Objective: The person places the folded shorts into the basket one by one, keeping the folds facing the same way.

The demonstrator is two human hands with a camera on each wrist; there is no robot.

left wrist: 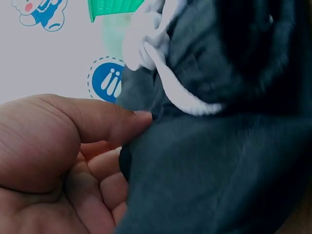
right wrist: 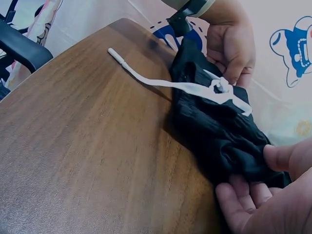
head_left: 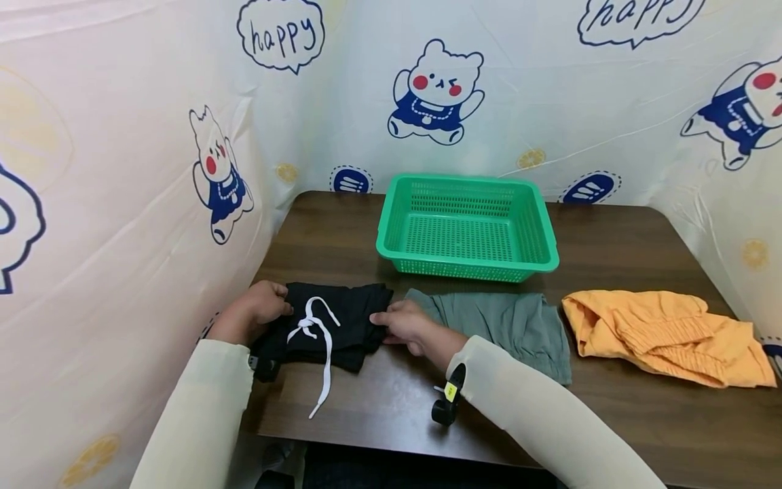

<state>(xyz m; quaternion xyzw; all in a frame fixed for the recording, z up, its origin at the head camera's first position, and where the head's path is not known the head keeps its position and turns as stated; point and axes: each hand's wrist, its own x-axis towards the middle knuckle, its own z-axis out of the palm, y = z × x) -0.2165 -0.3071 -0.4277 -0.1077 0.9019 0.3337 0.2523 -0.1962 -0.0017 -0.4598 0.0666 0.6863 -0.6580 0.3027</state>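
Folded black shorts (head_left: 348, 309) with a knotted white drawstring (head_left: 328, 353) lie at the left of the brown table. My left hand (head_left: 265, 302) pinches their left edge; in the left wrist view the thumb presses on top of the dark cloth (left wrist: 195, 161) with the fingers beneath. On the opposite side, my right hand (head_left: 408, 324) grips the right edge. The right wrist view shows its thumb above and several fingertips (right wrist: 243, 195) under the black cloth (right wrist: 229, 141). One end of the drawstring hangs over the front onto the tabletop.
A folded grey-green garment (head_left: 501, 322) lies just right of my right hand, partly behind the forearm. Farther right are folded orange shorts (head_left: 660, 333) with a gathered waistband. An empty green plastic basket (head_left: 467, 261) stands at the back of the table (head_left: 379, 407). Printed curtains surround it.
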